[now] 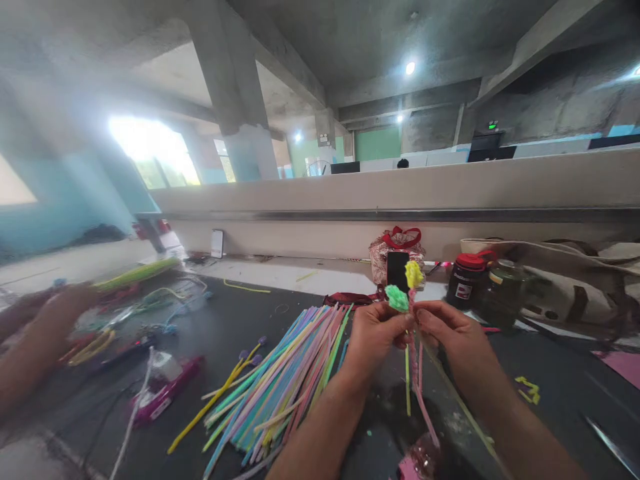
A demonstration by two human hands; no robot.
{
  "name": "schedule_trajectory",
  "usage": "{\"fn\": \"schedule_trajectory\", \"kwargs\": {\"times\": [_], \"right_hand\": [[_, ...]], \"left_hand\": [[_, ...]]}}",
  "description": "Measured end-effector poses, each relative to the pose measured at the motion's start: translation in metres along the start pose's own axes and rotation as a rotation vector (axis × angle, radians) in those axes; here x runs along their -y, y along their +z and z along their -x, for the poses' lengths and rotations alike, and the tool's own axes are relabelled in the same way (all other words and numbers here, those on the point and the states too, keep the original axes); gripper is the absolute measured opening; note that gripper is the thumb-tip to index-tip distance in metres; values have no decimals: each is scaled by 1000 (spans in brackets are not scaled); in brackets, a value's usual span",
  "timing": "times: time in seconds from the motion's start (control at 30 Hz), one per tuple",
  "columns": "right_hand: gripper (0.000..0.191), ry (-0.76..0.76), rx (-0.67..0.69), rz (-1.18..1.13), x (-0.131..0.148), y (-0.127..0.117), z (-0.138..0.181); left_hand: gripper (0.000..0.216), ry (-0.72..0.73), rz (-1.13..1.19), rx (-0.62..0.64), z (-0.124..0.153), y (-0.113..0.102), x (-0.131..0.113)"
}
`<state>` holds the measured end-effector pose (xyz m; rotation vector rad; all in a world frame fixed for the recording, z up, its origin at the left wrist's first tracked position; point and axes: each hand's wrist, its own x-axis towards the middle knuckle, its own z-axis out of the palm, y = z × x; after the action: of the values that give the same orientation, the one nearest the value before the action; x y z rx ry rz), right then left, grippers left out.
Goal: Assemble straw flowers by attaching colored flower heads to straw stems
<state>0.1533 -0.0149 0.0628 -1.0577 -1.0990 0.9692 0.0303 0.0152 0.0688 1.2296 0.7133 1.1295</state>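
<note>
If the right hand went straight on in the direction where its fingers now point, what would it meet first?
Most likely the pink stem under the fuzzy yellow tuft, which the right hand seems to touch; beyond it comes the left hand. Depth there is hard to judge.

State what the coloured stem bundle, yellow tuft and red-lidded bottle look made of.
Coloured stem bundle: probably fuzzy chenille, matte, soft-edged.
Yellow tuft: similar matte pile, by its fluffy outline.
Red-lidded bottle: smooth dark body, perhaps plastic or coated metal.
</note>
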Motion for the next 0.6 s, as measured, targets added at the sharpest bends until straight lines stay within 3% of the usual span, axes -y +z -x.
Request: {"fn": "schedule_trajectory", "kwargs": {"times": [0.23,0.6], "right_hand": [[31,30,34,-131,-9,-3,-5],[17,29,16,-260,-6,-1,-3]], "left_hand": [[6,34,-136,63,1,2,1],[22,41,-74,-3,3,6,2]]}}
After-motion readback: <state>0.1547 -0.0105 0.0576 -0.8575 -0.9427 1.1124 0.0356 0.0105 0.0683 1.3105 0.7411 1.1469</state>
